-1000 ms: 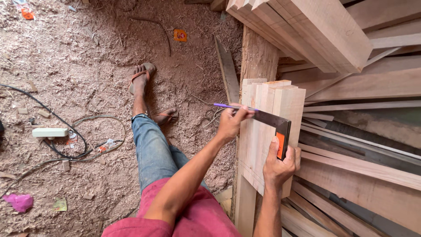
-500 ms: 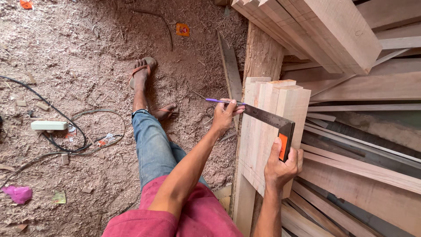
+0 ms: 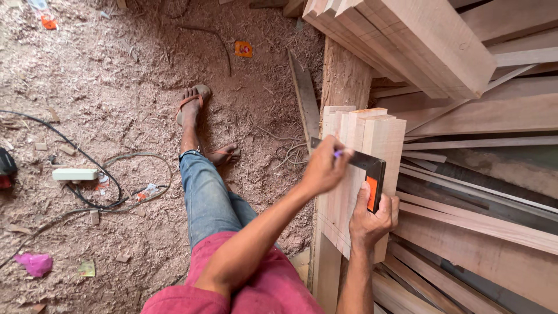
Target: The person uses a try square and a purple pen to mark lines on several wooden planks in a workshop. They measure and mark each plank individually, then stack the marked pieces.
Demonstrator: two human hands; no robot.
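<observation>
A bundle of pale planed wood pieces (image 3: 383,131) lies side by side across a rough plank (image 3: 344,75). A try square with a metal blade (image 3: 360,159) and a black and orange handle (image 3: 374,189) rests across their tops. My right hand (image 3: 372,224) grips the handle and presses it against the bundle's right side. My left hand (image 3: 322,170) holds a purple pen (image 3: 338,153) with its tip against the blade's edge, over the middle of the bundle.
Long timber boards (image 3: 482,116) are stacked to the right and above. Sawdust covers the floor on the left, with black cables (image 3: 110,186), a white power strip (image 3: 74,174), scraps, and my outstretched leg in jeans (image 3: 206,197) with sandals.
My left hand and the pen have slid right along the blade, from its left end onto the wood pieces. My right hand has stayed on the square's handle.
</observation>
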